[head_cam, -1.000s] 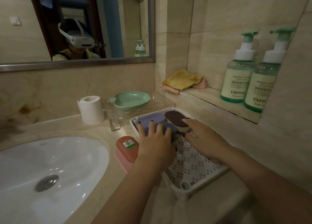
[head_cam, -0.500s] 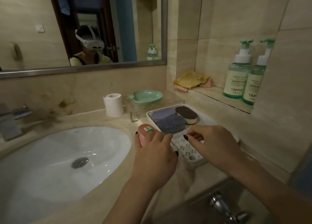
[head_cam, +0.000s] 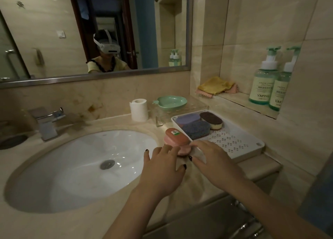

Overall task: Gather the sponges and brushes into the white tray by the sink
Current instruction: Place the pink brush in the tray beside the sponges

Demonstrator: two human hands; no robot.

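Observation:
The white tray (head_cam: pixel 239 145) sits on the counter to the right of the sink. At its far end lie a lilac sponge (head_cam: pixel 187 119), a blue-grey sponge (head_cam: pixel 197 129) and a brown-topped sponge (head_cam: pixel 211 120). A pink brush (head_cam: pixel 177 138) with a barcode sticker rests on the counter against the tray's left edge. My left hand (head_cam: pixel 162 170) has its fingers spread, with the fingertips at the brush's near end. My right hand (head_cam: pixel 212 159) lies over the tray's near left corner, fingers apart, touching the brush's right side.
The white sink basin (head_cam: pixel 72 166) with its tap (head_cam: pixel 47 121) fills the left. Behind the tray stand a toilet roll (head_cam: pixel 138 110) and a green dish (head_cam: pixel 172 103) on a clear stand. The wall niche holds folded cloths (head_cam: pixel 216 85) and two pump bottles (head_cam: pixel 264 82).
Both hands came back from the sponges in the tray to the pink brush. The view pulled back and swung left, bringing the tap into sight.

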